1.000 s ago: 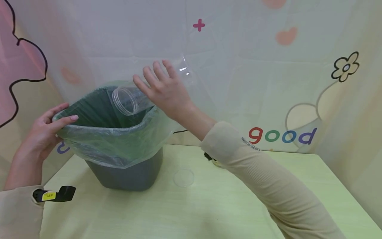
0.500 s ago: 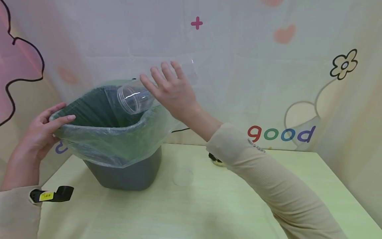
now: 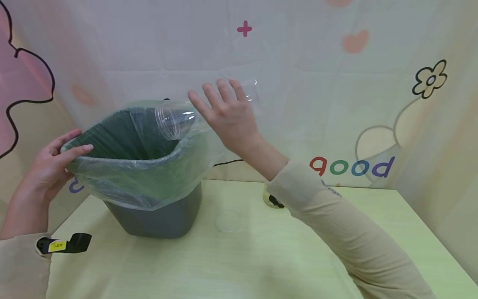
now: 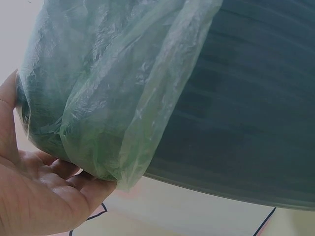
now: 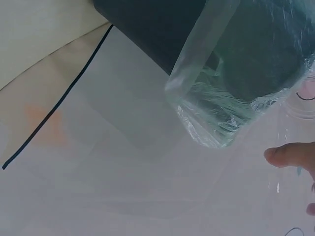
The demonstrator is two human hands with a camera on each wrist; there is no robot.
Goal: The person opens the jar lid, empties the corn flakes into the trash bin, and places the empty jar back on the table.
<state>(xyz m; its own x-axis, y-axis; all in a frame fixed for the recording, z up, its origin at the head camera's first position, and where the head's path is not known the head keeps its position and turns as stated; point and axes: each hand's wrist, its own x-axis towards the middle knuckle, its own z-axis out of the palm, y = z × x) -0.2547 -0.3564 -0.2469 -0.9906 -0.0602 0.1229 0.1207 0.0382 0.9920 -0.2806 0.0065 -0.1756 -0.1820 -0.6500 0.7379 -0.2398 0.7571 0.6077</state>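
In the head view my left hand (image 3: 48, 166) grips the left corner of a grey trash bin (image 3: 160, 222), thumb over the rim and fingers outside. A green plastic bag (image 3: 149, 182) lines the bin and folds down over its rim. My right hand (image 3: 231, 112) holds a clear plastic jar (image 3: 175, 120) nearly on its side, its threaded mouth over the bin's right rim. The jar looks see-through, with no contents visible. In the right wrist view the thumb (image 5: 290, 155) lies against the jar. The left wrist view has the fingers (image 4: 74, 182) under the bagged rim.
A clear round lid (image 3: 228, 221) lies flat on the pale table (image 3: 239, 265), right of the bin. A small black and yellowish object (image 3: 274, 199), partly hidden, shows by the right cuff. A printed cloth (image 3: 298, 104) hangs behind, with a dark cord (image 3: 228, 162) near its bottom.
My right hand has moved right with the jar, drawing its mouth from above the opening toward the bin's right rim. The left hand keeps its grip on the bin.
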